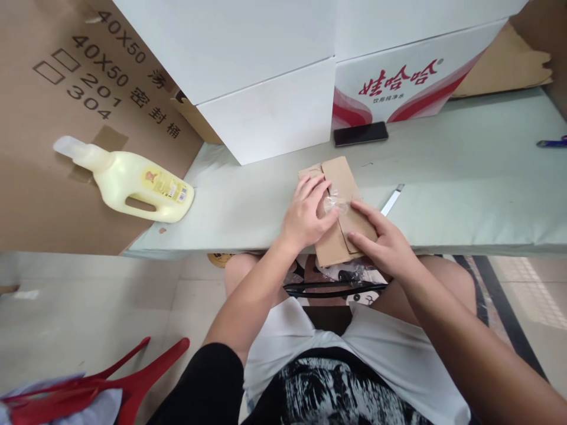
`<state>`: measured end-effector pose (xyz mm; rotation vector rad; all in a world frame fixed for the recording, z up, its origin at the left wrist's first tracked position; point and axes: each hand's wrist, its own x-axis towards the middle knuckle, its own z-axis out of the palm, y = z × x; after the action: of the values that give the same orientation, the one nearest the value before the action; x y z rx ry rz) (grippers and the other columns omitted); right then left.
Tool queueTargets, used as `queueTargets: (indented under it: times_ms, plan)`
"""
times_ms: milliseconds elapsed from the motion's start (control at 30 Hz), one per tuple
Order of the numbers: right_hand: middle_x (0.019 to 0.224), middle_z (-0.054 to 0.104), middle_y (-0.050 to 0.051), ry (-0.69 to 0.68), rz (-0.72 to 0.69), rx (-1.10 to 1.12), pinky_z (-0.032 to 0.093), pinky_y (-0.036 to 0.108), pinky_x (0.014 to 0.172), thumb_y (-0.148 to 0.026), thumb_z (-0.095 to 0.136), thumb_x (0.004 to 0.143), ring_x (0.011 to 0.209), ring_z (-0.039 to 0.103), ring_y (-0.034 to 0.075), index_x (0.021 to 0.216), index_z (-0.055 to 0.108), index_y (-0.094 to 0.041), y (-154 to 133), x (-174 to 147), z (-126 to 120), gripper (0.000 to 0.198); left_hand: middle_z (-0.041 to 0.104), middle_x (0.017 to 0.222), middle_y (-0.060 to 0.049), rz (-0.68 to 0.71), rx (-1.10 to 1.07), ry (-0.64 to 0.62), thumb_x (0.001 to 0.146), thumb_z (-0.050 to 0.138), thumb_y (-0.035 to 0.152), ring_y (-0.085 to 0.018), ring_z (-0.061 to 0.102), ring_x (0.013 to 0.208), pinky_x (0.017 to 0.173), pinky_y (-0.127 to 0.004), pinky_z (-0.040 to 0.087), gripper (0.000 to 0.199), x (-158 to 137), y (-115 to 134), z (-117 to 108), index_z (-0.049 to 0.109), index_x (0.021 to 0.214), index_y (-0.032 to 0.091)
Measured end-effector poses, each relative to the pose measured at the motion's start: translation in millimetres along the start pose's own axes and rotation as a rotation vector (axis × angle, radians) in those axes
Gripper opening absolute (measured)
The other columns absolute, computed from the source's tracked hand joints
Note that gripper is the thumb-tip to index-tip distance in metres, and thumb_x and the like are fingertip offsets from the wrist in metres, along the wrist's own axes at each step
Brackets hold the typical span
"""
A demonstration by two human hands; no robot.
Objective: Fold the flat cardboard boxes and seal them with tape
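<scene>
A small brown cardboard box (pixel 339 171) lies at the table's front edge, its near end reaching over my lap. My left hand (pixel 305 209) rests on its left side, fingers stretched over the top flap. On the right side lies my right hand (pixel 381 236), thumb and forefinger apart against the cardboard. Between the two hands a crumpled bit of clear tape or film (pixel 335 202) shows on the box top. Just beyond my right hand is a utility knife (pixel 392 199) with a pale handle, lying flat on the table.
White cartons (pixel 274 112) stand along the back, with a black phone (pixel 361 134) at their foot. A pale yellow jug-shaped bottle (pixel 144 183) is at the left, by a large brown carton (pixel 53 189). A blue pen-like item (pixel 551 143) lies far right. A red chair (pixel 133 383) stands lower left.
</scene>
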<state>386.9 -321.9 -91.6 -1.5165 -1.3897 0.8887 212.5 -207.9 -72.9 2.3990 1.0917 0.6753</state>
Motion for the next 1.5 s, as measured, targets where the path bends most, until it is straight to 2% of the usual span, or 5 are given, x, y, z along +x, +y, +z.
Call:
queueTargets:
  times_ms: [267, 600, 900, 1167, 1500]
  plan:
    - [0.132, 0.068, 0.015, 0.359, 0.073, -0.257, 0.049, 0.062, 0.107, -0.048, 0.051, 0.094, 0.127, 0.062, 0.036, 0.129, 0.066, -0.023, 61, 16, -19, 0.046, 0.051, 0.157, -0.011, 0.020, -0.014, 0.011, 0.090, 0.064, 0.053, -0.036, 0.034, 0.154, 0.129, -0.058, 0.028, 0.060, -3, -12, 3, 0.055, 0.141, 0.023]
    - [0.112, 0.069, 0.016, 0.251, 0.077, -0.756, 0.053, 0.062, 0.094, -0.048, 0.054, 0.088, 0.104, 0.065, 0.037, 0.091, 0.074, -0.022, 97, 8, -35, 0.032, 0.052, 0.155, -0.015, 0.051, -0.048, 0.031, 0.084, 0.063, 0.039, -0.035, 0.038, 0.151, 0.130, -0.055, 0.028, 0.069, -2, -12, 6, 0.045, 0.146, 0.015]
    - [0.095, 0.069, 0.006, 0.382, 0.440, 0.030, 0.054, 0.039, 0.058, -0.031, 0.058, 0.081, 0.057, 0.058, 0.017, 0.108, 0.061, -0.027, 52, 15, -47, 0.028, 0.053, 0.154, -0.012, 0.042, -0.039, 0.023, 0.087, 0.066, 0.042, -0.035, 0.038, 0.151, 0.129, -0.058, 0.029, 0.056, -2, -11, 5, 0.055, 0.138, 0.023]
    - [0.086, 0.071, 0.000, 0.254, 0.027, 0.806, 0.061, 0.043, 0.086, -0.028, 0.064, 0.073, 0.089, 0.073, 0.021, 0.102, 0.071, -0.035, -26, 9, -47, 0.030, 0.052, 0.154, -0.012, -0.022, 0.019, -0.020, 0.085, 0.072, 0.036, -0.035, 0.037, 0.152, 0.129, -0.054, 0.030, 0.056, 1, -4, 4, 0.063, 0.138, 0.020]
    - [0.056, 0.048, -0.006, 0.434, -0.077, 0.575, 0.034, 0.022, 0.042, -0.047, 0.068, 0.083, 0.045, 0.044, 0.009, 0.079, 0.058, -0.025, -52, 21, -2, 0.024, 0.053, 0.154, -0.016, -0.023, -0.045, -0.001, 0.083, 0.071, 0.037, -0.034, 0.038, 0.151, 0.130, -0.052, 0.029, 0.062, 3, -1, 5, 0.059, 0.139, 0.014]
